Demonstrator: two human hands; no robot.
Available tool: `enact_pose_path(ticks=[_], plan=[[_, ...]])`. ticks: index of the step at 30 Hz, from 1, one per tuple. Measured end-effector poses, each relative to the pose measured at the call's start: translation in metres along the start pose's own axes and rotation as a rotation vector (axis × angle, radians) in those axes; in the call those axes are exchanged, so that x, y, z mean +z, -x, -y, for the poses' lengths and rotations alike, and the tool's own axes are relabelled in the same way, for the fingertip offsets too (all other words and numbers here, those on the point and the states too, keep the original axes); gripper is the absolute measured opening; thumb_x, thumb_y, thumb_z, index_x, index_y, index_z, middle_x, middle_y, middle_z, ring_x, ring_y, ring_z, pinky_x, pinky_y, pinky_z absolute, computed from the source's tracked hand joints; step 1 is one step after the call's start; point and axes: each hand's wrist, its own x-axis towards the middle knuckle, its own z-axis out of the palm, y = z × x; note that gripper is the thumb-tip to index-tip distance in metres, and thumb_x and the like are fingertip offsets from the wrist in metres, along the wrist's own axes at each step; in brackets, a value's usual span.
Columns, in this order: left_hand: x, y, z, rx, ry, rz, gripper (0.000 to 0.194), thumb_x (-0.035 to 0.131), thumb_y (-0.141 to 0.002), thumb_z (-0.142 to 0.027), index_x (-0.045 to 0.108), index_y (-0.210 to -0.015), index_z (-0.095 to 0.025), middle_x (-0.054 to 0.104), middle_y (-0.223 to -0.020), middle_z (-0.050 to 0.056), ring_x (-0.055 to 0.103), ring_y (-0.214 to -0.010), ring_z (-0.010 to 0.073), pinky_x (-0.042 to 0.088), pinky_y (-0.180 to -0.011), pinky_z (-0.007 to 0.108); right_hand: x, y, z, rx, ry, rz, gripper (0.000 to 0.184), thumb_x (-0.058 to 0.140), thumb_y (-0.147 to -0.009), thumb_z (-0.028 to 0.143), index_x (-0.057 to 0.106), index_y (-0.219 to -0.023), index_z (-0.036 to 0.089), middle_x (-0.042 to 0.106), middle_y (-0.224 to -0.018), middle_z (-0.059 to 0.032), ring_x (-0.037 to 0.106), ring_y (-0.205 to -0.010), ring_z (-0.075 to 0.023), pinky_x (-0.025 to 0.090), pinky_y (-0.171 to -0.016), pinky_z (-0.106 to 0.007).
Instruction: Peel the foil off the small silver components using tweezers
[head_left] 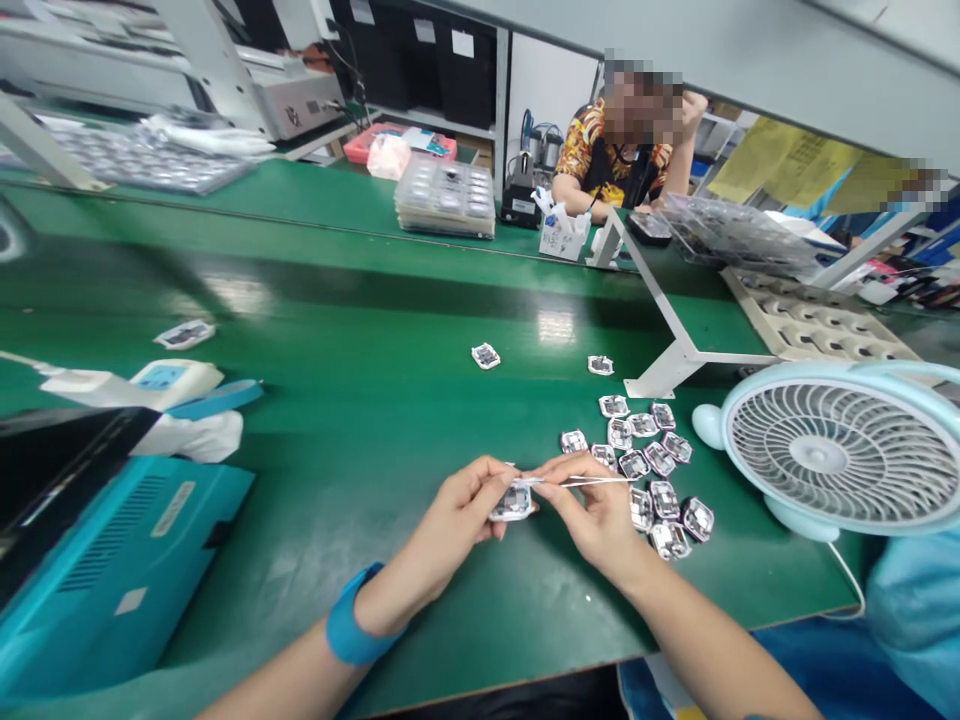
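My left hand (469, 510) is closed on a small white-framed device housing (512, 503) with grey electronic parts showing inside. It is held a little above the green table, fingers along its left side and beneath. In my right hand (592, 515), thumb and fingers pinch what look like thin pale tweezers (611, 480), whose left end meets the housing's upper edge. The fingers partly hide that contact. Just beyond and beside my right hand lies a cluster of similar housings (634, 463). A blue band (356, 615) is around my left wrist.
A light blue fan (821, 450) stands at the right, beside a metal shelf leg (667, 370). At the left are a teal machine (127, 570) and a white device (176, 380). Stacked trays (446, 200) sit at the back. A person (585, 155) sits across the table.
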Motion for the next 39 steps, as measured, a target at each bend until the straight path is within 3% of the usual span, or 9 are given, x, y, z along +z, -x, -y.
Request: enact_pose_path(ticks=[6, 11, 18, 24, 28, 34, 39], plan=[[-0.0010, 0.0009, -0.0022, 0.001, -0.008, 0.030, 0.033, 0.060, -0.080, -0.048, 0.059, -0.089, -0.016, 0.054, -0.058, -0.005, 0.045, -0.050, 0.0084, 0.029, -0.046, 0.019, 0.0025, -0.0026, -0.0017, 0.108, -0.189, -0.047, 0.006, 0.066, -0.087, 0.025, 0.063, -0.086, 0.020, 0.071, -0.087, -0.0048, 0.070, -0.079, -0.0187, 0.057, -0.072, -0.032], [-0.0016, 0.0015, -0.0017, 0.034, -0.056, 0.061, 0.031, 0.055, -0.084, -0.045, 0.058, -0.093, -0.015, 0.055, -0.060, -0.004, 0.046, -0.053, 0.0096, 0.032, -0.049, 0.021, 0.0042, -0.0029, -0.0007, 0.134, -0.187, -0.098, 0.010, 0.067, -0.086, 0.028, 0.062, -0.083, 0.020, 0.070, -0.082, -0.0047, 0.069, -0.075, -0.0179, 0.056, -0.068, -0.031], [-0.0012, 0.0002, 0.0014, 0.090, -0.037, 0.062, 0.033, 0.061, -0.080, -0.046, 0.059, -0.092, -0.015, 0.054, -0.066, -0.003, 0.045, -0.055, 0.0101, 0.032, -0.048, 0.022, 0.0025, -0.0016, 0.0010, 0.015, -0.044, -0.054, 0.004, 0.064, -0.088, 0.021, 0.062, -0.085, 0.020, 0.071, -0.081, -0.0046, 0.068, -0.072, -0.0167, 0.056, -0.069, -0.031], [-0.0017, -0.0021, -0.0045, 0.128, -0.026, 0.108, 0.035, 0.061, -0.083, -0.047, 0.060, -0.097, -0.014, 0.057, -0.067, -0.001, 0.047, -0.060, 0.0121, 0.035, -0.052, 0.024, 0.0024, -0.0015, 0.0009, -0.069, -0.082, -0.083, 0.005, 0.066, -0.086, 0.016, 0.063, -0.087, 0.021, 0.072, -0.086, -0.0044, 0.069, -0.081, -0.0179, 0.056, -0.074, -0.032], [-0.0007, -0.0040, -0.0054, 0.101, 0.035, 0.126, 0.031, 0.061, -0.084, -0.044, 0.061, -0.097, -0.015, 0.059, -0.066, -0.001, 0.047, -0.060, 0.0123, 0.035, -0.053, 0.024, 0.0030, -0.0009, -0.0005, -0.095, -0.082, -0.108, 0.008, 0.067, -0.085, 0.014, 0.066, -0.086, 0.022, 0.072, -0.086, -0.0035, 0.069, -0.082, -0.0176, 0.056, -0.074, -0.032], [0.0010, -0.0024, -0.0049, 0.026, 0.168, 0.062, 0.021, 0.067, -0.078, -0.036, 0.064, -0.085, -0.017, 0.060, -0.071, -0.001, 0.048, -0.058, 0.0104, 0.032, -0.051, 0.022, 0.0041, -0.0002, 0.0011, -0.112, -0.030, -0.089, 0.011, 0.068, -0.083, 0.011, 0.068, -0.085, 0.022, 0.072, -0.086, -0.0035, 0.070, -0.083, -0.0182, 0.055, -0.077, -0.033], [0.0005, -0.0026, -0.0048, 0.037, 0.154, 0.064, 0.020, 0.065, -0.080, -0.035, 0.063, -0.087, -0.017, 0.061, -0.070, -0.001, 0.047, -0.058, 0.0102, 0.032, -0.051, 0.022, 0.0052, -0.0009, 0.0015, -0.135, -0.041, -0.091, 0.014, 0.069, -0.081, 0.009, 0.069, -0.085, 0.022, 0.073, -0.087, -0.0033, 0.070, -0.083, -0.0178, 0.056, -0.077, -0.032]])
